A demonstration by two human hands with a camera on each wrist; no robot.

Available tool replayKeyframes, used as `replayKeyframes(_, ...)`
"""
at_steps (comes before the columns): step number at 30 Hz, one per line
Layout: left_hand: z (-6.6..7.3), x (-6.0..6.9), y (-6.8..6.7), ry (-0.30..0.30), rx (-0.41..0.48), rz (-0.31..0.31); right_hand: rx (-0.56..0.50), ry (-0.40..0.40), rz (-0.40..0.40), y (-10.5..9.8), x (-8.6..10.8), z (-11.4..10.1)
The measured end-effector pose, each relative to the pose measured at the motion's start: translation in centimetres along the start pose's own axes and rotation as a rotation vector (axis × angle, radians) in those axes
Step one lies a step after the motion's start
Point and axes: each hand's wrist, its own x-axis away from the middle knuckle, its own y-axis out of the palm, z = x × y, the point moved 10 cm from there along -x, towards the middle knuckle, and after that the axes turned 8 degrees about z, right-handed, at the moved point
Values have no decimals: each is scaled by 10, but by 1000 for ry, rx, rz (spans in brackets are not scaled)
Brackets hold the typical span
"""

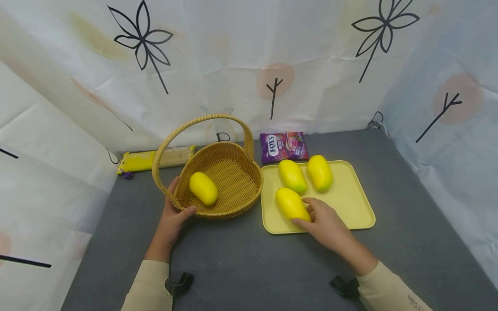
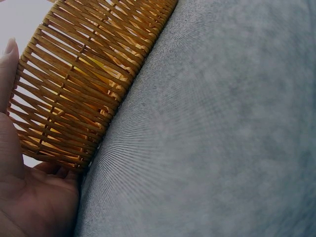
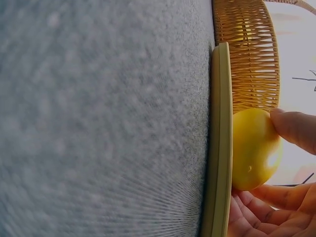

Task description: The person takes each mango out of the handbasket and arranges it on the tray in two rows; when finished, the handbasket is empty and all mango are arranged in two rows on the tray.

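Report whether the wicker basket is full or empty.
Neither: the wicker basket holds one yellow mango; in the head view, much of its woven bottom shows bare beside it.

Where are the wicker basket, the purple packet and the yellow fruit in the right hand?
Wicker basket (image 1: 234,178): head view, bare woven inside of its bottom.
Purple packet (image 1: 285,147): head view, middle of its front.
Held yellow fruit (image 3: 254,147): right wrist view, middle of its visible side.

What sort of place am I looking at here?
Probably a staged tabletop work booth: printed white sheets line three sides of the grey table, which holds a wicker basket and yellow tray.
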Motion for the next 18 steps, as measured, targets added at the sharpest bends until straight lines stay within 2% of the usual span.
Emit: replayKeyframes(18,1,0,1,-10,2,5,15,17,-4,1,5,0)
